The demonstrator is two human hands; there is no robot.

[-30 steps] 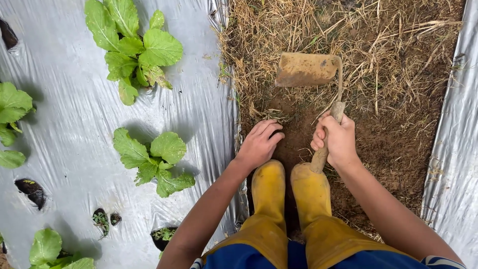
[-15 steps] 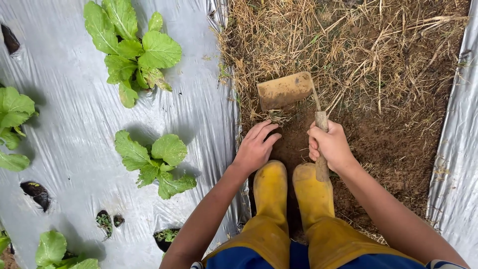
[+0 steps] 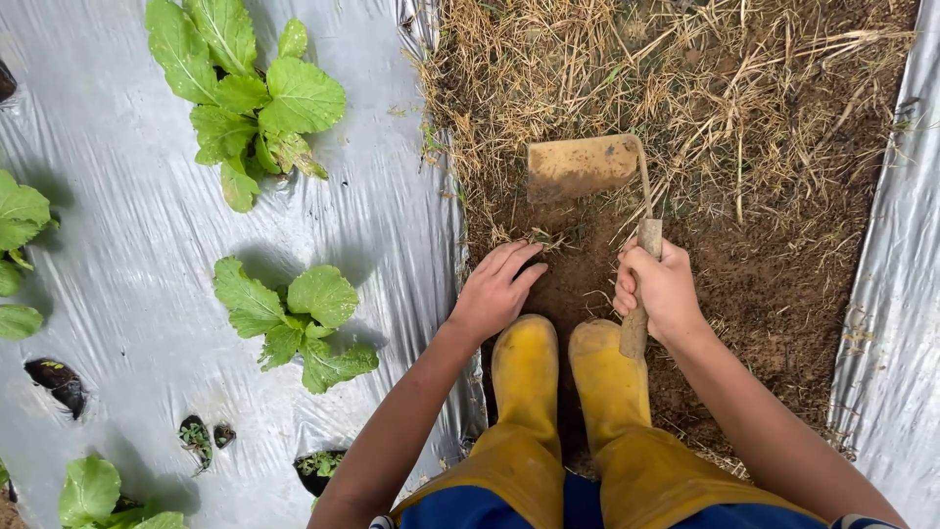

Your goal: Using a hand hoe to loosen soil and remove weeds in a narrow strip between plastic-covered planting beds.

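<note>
The small hoe (image 3: pixel 585 168) lay blade-down on the bare soil (image 3: pixel 764 284) at twelve o'clock of the yellow boots (image 3: pixel 568 377), its wooden handle clamped in the right hand (image 3: pixel 661 291), while the left hand (image 3: pixel 497 291), fingers loosely spread, rested on the soil at nine o'clock of it, beside the silver mulch sheet (image 3: pixel 147 294).

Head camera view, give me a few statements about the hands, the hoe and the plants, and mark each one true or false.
1. The right hand grips the wooden handle of the hand hoe. True.
2. The left hand holds a leafy plant. False: it rests on the bare soil, holding nothing.
3. The hoe blade lies on the silver plastic sheet. False: it sits among the dry straw and soil.
4. The leafy green plants grow through holes in the plastic sheet. True.
5. The person wears yellow rubber boots. True.
</note>
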